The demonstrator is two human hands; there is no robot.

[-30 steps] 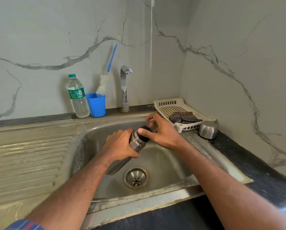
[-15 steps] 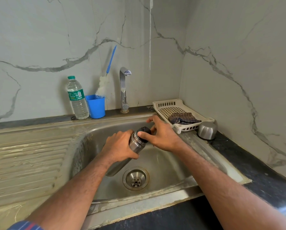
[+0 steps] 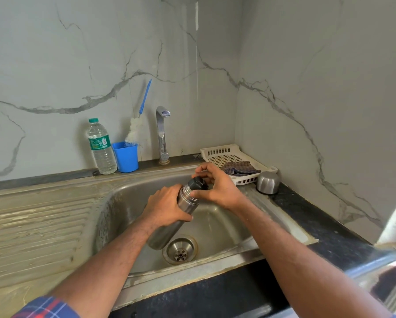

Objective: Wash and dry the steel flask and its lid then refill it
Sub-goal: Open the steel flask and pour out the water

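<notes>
Flask [image 3: 169, 223] rigid, smooth steel, likely slippery wet: left grip [image 3: 167, 208] wrapped round body, right grip [image 3: 217, 187] pinching black stopper [image 3: 198, 182].

Legible text: none. Water bottle [image 3: 101, 148], standing beside the blue cup [image 3: 125, 157], carries a green label with print too small to read.

Silver steel flask [image 3: 169, 228] with black stopper [image 3: 198, 182]; blue cup [image 3: 126, 157]; white basket [image 3: 229, 154] — dark checked cloth [image 3: 239, 168]; black speckled surface [image 3: 318, 228] — grey-veined marble walls [image 3: 307, 88].
</notes>
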